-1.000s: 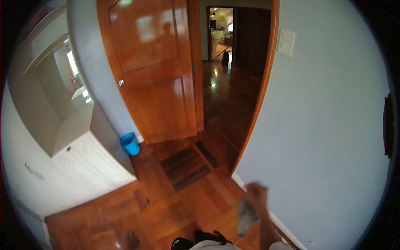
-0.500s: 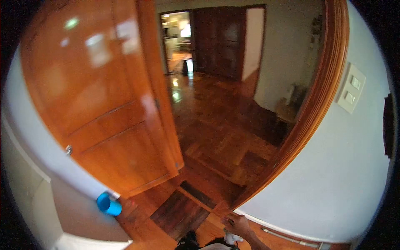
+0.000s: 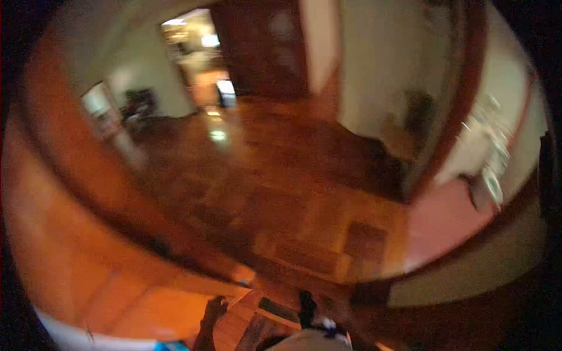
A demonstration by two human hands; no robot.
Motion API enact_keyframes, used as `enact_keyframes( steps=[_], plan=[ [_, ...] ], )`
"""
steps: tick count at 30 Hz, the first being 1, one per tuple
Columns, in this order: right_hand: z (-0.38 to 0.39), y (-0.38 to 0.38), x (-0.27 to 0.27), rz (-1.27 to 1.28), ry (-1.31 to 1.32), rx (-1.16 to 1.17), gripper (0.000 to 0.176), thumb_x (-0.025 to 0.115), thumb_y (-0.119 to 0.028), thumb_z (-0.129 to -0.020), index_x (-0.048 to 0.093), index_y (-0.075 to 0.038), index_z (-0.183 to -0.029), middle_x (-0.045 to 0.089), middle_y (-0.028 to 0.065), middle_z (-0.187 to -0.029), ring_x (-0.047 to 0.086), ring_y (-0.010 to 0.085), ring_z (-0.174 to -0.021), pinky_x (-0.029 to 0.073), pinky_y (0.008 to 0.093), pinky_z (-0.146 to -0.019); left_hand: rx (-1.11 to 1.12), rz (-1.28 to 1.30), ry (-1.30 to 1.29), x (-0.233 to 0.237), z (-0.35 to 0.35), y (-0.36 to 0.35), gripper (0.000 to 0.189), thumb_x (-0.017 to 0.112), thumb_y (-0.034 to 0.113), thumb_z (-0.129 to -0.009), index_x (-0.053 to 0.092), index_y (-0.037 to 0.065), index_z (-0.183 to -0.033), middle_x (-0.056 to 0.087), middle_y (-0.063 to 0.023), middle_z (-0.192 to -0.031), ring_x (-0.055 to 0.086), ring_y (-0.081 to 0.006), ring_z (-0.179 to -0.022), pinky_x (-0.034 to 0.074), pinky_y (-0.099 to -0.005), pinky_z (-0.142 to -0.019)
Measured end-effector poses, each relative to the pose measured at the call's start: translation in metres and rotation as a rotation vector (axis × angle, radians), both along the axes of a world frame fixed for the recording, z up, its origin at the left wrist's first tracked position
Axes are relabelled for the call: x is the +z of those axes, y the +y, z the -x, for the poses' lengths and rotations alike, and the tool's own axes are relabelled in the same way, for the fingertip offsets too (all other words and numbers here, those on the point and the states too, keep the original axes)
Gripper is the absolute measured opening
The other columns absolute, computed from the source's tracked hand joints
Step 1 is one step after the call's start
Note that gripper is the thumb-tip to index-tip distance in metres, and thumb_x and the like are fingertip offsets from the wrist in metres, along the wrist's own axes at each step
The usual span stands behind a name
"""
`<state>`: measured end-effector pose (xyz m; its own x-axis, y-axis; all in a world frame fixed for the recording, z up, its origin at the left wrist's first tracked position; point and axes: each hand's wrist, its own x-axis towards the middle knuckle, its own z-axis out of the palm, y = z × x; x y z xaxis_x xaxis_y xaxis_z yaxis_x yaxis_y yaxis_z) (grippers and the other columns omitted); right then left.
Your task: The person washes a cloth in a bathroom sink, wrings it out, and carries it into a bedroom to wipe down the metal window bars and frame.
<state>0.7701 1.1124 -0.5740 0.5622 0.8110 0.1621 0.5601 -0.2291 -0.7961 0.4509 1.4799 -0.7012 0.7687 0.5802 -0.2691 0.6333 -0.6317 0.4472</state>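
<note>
Dark and smeared by motion, my left hand (image 3: pixel 215 308) is low in the view, in front of the lower part of the orange-brown wooden door (image 3: pixel 158 307). Its fingers are too blurred to tell whether they are apart or closed, and no held object shows. I cannot make out my right hand. A small whitish shape (image 3: pixel 329 323) lies by my body at the bottom edge, too blurred to identify. The dark tip of a foot (image 3: pixel 306 307) shows beside it on the floor.
Glossy parquet floor (image 3: pixel 275 158) stretches beyond the doorway. A dark wooden door (image 3: pixel 257 47) and a lit room (image 3: pixel 196 52) are at the back. Blurred whitish objects (image 3: pixel 494 146) are above a pinkish surface (image 3: pixel 451 219) at right. Something blue (image 3: pixel 171 346) shows at the bottom left.
The view has moved forward into the doorway and tilted. My left hand has come into view, while my right hand is no longer discernible. The blue container has shifted down to the bottom edge.
</note>
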Motion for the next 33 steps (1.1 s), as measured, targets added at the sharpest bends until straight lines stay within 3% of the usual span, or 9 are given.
enact_keyframes(
  steps=[1,2,8,9,12,15,20,27,33],
  plan=[
    [-0.022,0.035,-0.002,0.085,0.054,0.029,0.023,0.067,-0.022,-0.094,0.068,-0.005,-0.110,0.068,0.0070,-0.089,0.063,0.0198,-0.076,0.053,0.0387,-0.069,-0.083,0.177,0.261,0.007,-0.028,0.011,0.025,0.061,0.031,-0.097,0.065,0.008,-0.104,0.059,-0.0122,-0.078,0.058,-0.0233,-0.068,0.048,-0.0419,-0.063],
    [-0.043,0.068,-0.007,0.167,0.082,0.051,0.025,0.066,-0.025,-0.095,0.066,-0.006,-0.112,0.068,0.0068,-0.091,0.063,0.0197,-0.078,0.053,0.0389,-0.071,0.292,0.623,-0.106,-0.075,-0.009,0.041,0.025,0.059,0.032,-0.098,0.063,0.008,-0.097,0.054,-0.0110,-0.067,0.051,-0.0214,-0.055,0.041,-0.0419,-0.054],
    [-0.183,0.194,-0.049,0.662,0.141,-0.174,0.039,0.055,-0.039,-0.103,0.059,-0.007,-0.125,0.066,0.0052,-0.102,0.064,0.0191,-0.092,0.052,0.0399,-0.082,0.029,0.455,0.280,-0.087,-0.249,0.112,0.025,0.059,0.031,-0.098,0.063,0.007,-0.095,0.053,-0.0110,-0.066,0.051,-0.0217,-0.055,0.041,-0.0424,-0.054],
    [-0.262,0.109,0.026,0.628,0.170,-0.163,0.039,0.055,-0.039,-0.103,0.059,-0.007,-0.125,0.066,0.0052,-0.102,0.064,0.0191,-0.092,0.052,0.0399,-0.082,0.043,0.429,0.325,-0.006,-0.302,0.063,0.025,0.059,0.031,-0.098,0.063,0.007,-0.094,0.053,-0.0109,-0.066,0.051,-0.0217,-0.055,0.041,-0.0425,-0.054],
    [-0.283,0.092,0.101,-0.005,0.827,-0.529,0.035,0.070,-0.031,-0.095,0.065,-0.004,-0.116,0.069,0.0096,-0.101,0.066,0.0164,-0.089,0.054,0.0342,-0.077,-0.068,0.423,0.354,-0.007,-0.382,0.105,0.025,0.059,0.031,-0.098,0.063,0.007,-0.093,0.053,-0.0109,-0.066,0.051,-0.0219,-0.055,0.042,-0.0427,-0.054],
    [-0.288,0.072,0.130,0.006,0.369,-0.780,0.027,0.069,-0.025,-0.097,0.069,-0.001,-0.107,0.071,0.0095,-0.090,0.067,0.0151,-0.079,0.054,0.0322,-0.069,-0.211,0.396,0.376,0.000,-0.476,0.143,0.025,0.059,0.031,-0.098,0.063,0.007,-0.091,0.053,-0.0109,-0.065,0.051,-0.0220,-0.055,0.042,-0.0429,-0.055],
    [-0.314,0.029,0.117,-0.088,0.554,-1.335,0.028,0.068,-0.025,-0.097,0.071,0.003,-0.092,0.068,0.0093,-0.071,0.064,0.0145,-0.063,0.053,0.0347,-0.060,-0.416,0.277,0.309,0.000,-0.679,0.171,0.026,0.059,0.030,-0.098,0.063,0.006,-0.089,0.052,-0.0109,-0.064,0.050,-0.0222,-0.055,0.042,-0.0433,-0.055],
    [-0.418,-0.028,0.076,-0.392,0.613,-1.530,0.032,0.068,-0.027,-0.097,0.069,0.003,-0.084,0.064,0.0070,-0.067,0.059,0.0101,-0.061,0.050,0.0332,-0.057,-0.613,0.239,0.362,-0.017,-0.890,0.069,0.028,0.059,0.030,-0.098,0.062,0.005,-0.085,0.052,-0.0108,-0.063,0.050,-0.0225,-0.055,0.043,-0.0439,-0.056],
    [-0.544,-0.123,0.083,-0.225,0.437,-1.679,0.027,0.069,-0.024,-0.096,0.071,0.002,-0.087,0.062,0.0043,-0.066,0.055,0.0086,-0.061,0.048,0.0311,-0.057,-0.772,0.243,0.540,-0.029,-1.005,-0.029,0.029,0.059,0.029,-0.098,0.062,0.005,-0.083,0.051,-0.0108,-0.062,0.050,-0.0228,-0.055,0.043,-0.0443,-0.056]
  ],
)
